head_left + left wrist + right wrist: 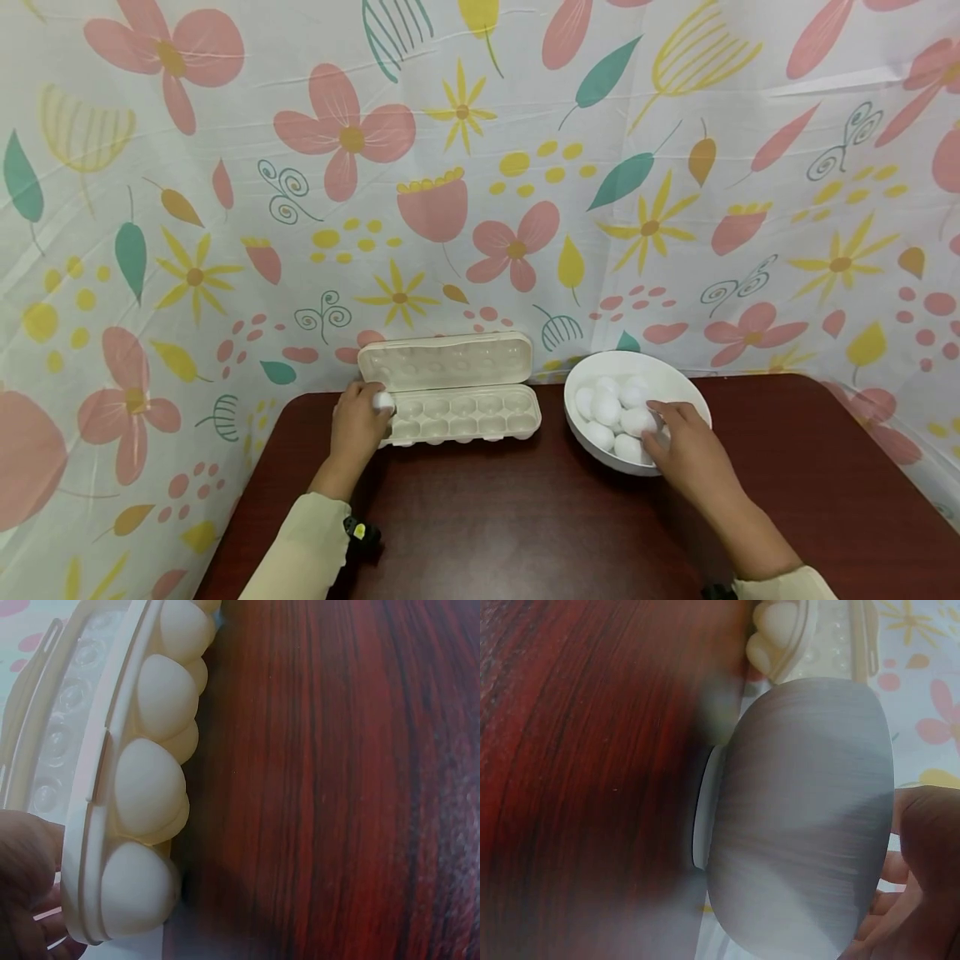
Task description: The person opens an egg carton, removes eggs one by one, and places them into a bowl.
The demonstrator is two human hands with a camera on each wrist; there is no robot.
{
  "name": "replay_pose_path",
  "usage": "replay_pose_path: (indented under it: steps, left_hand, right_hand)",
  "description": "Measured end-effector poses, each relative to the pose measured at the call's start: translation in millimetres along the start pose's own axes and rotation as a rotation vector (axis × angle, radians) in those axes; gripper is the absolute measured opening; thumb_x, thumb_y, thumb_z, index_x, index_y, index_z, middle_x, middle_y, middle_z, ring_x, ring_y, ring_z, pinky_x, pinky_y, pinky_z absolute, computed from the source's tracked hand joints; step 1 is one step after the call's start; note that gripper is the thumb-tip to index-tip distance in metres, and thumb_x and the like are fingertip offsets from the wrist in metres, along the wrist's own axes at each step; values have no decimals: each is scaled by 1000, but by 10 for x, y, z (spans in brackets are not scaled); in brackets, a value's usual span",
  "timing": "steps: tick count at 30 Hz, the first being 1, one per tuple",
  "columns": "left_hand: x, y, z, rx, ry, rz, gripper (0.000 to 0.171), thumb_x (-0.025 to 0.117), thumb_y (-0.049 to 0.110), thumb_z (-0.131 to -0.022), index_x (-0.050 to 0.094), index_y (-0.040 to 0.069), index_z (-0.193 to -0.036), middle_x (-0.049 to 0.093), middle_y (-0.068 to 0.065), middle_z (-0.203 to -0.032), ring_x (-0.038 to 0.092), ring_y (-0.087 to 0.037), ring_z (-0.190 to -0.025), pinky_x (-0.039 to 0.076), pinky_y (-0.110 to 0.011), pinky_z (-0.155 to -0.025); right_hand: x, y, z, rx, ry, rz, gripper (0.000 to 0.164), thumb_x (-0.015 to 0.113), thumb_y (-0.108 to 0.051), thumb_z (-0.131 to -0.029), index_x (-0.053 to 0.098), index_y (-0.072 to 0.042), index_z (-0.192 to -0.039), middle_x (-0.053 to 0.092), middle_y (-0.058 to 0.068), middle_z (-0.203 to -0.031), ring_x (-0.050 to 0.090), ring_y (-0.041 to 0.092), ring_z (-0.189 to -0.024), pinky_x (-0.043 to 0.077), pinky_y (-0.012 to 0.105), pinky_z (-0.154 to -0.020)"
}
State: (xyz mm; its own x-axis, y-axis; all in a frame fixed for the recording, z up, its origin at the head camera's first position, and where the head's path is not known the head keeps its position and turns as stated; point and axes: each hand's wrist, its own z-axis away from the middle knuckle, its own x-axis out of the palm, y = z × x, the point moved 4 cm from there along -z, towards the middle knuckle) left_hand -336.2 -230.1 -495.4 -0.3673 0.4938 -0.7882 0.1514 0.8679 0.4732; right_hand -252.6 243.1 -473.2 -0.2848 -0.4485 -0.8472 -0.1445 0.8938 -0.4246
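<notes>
We log the work as egg loading: eggs going from the white bowl (678, 385), right of centre in the head view, into the open egg carton (457, 414) just left of it, both on the dark red table (525, 517).

The left hand (358, 427) sits at the carton's left end, fingers curled round 1 white egg (383, 401) held over or in the end cell; we cannot tell whether the egg is seated yet. The right hand (686, 450) reaches over the bowl's near rim, fingertips on the pile of eggs (611, 408). Whether it has closed on 1 of them is not resolved; the fingers look bent but the grasp is covered by the hand itself.

Judgement: early in the job. The other cells that show look empty, and we count about 6 eggs in the bowl. The next move calls for a soft release into the left end cell, then a light lift from the bowl without knocking neighbouring eggs.

Hard to read: the left wrist view shows only the carton's underside bumps (150, 787) and a sliver of palm at lower left. The right wrist view shows the bowl's outer wall (802, 817), blurred, with fingers at lower right; no eggs appear there. The carton's leftmost cells are masked by the left hand.
</notes>
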Motion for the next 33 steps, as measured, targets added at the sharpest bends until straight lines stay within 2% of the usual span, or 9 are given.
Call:
replay_pose_path:
  steps: [8, 13, 15, 20, 23, 28, 33]
  left_hand:
    - [-66, 10, 23, -13, 49, 58, 38, 83, 13, -83, 70, 2, -117, 62, -21, -114, 60, -41, -105, 48, -55, -94]
    - [-110, 54, 60, -74, 43, 131, 40, 81, 15, -86, 69, 2, -121, 60, -20, -117, 60, -39, -109, 51, -53, -96]
    - [-138, 101, 86, -95, 45, 164, 42, 81, 16, -86, 68, 2, -123, 59, -19, -118, 60, -39, -110, 52, -53, -95]
    - [-218, 287, 155, -92, 65, 212, 43, 81, 16, -86, 67, 4, -124, 58, -18, -120, 61, -37, -110, 52, -52, -91]
    - [-276, 425, 202, -64, 80, 223, 40, 82, 17, -86, 68, 5, -122, 59, -16, -122, 61, -35, -108, 53, -50, -89]
    - [-380, 673, 305, -17, 98, 254, 38, 83, 17, -85, 69, 7, -118, 59, -14, -120, 62, -33, -107, 54, -47, -88]
    - [-441, 892, 430, 34, 127, 273, 37, 85, 16, -81, 70, 11, -115, 60, -9, -118, 64, -28, -106, 56, -43, -85]
  right_hand:
    - [-77, -31, 7, -112, 210, -64, 35, 64, -4, -90, 63, 4, -125, 59, 28, -116, 61, 44, -100, 48, 60, -83]
    - [-99, -100, 30, -142, 243, -120, 37, 65, -4, -92, 62, -1, -129, 59, 22, -123, 59, 37, -105, 46, 53, -83]
    - [-107, -150, 53, -152, 248, -144, 38, 66, -5, -92, 62, -4, -130, 59, 19, -124, 59, 34, -106, 45, 46, -83]
    - [-116, -305, 107, -207, 281, -202, 40, 69, -1, -89, 64, -7, -128, 60, 14, -123, 58, 30, -110, 38, 19, -91]
    - [-118, -390, 128, -244, 300, -233, 42, 72, 3, -86, 65, -7, -126, 61, 12, -121, 57, 25, -107, 33, 9, -92]
    - [-136, -524, 167, -274, 317, -262, 47, 75, 5, -82, 66, -9, -126, 61, 7, -120, 55, 18, -99, 36, 9, -88]
    - [-135, -674, 221, -329, 298, -302, 50, 77, 6, -80, 65, -10, -127, 61, 4, -121, 56, 14, -98, 38, 6, -90]
